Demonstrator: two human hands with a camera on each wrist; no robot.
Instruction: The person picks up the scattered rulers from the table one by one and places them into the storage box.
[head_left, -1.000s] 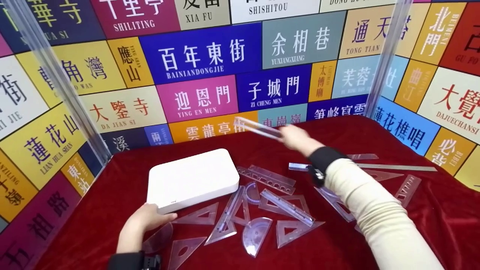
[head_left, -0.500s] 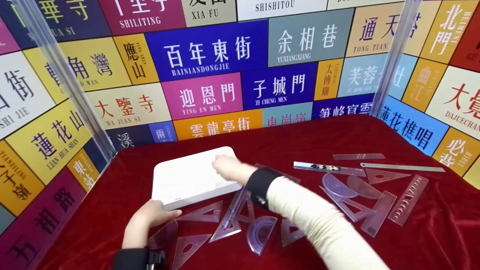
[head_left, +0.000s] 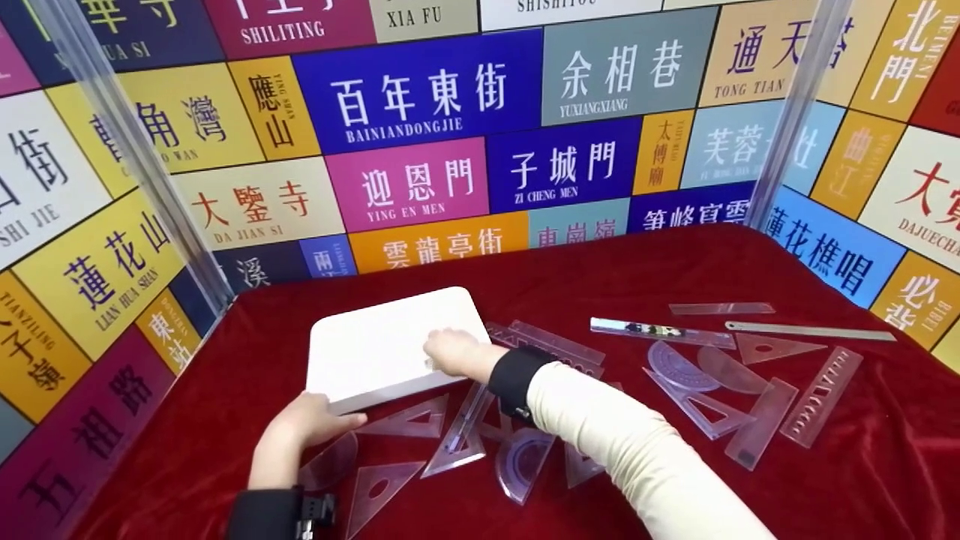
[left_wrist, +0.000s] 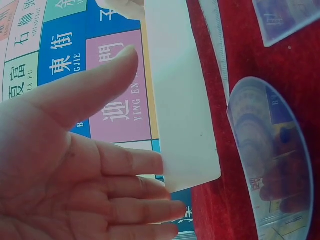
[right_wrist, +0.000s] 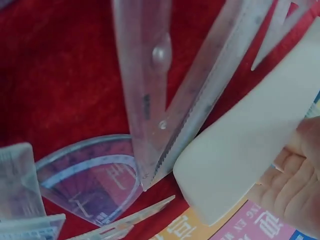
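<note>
A white box with rounded corners lies on the red cloth. My left hand is at its front left corner, fingers straight with the tips right at the box edge in the left wrist view; the palm shows there. My right hand is low over the right part of the box top, with fingers curled in the right wrist view. I cannot tell whether a clear piece is between those fingers. Near the left hand lie a clear protractor and a clear set square.
More clear protractors, set squares and rulers lie in front of and beside the box. A second group stands to the right, with a patterned ruler and a metal ruler. Sign-covered panels close off the back.
My right hand came left and down from the back, where it held a long clear piece, onto the box top, then slightly lower. My left hand keeps its place at the corner.
</note>
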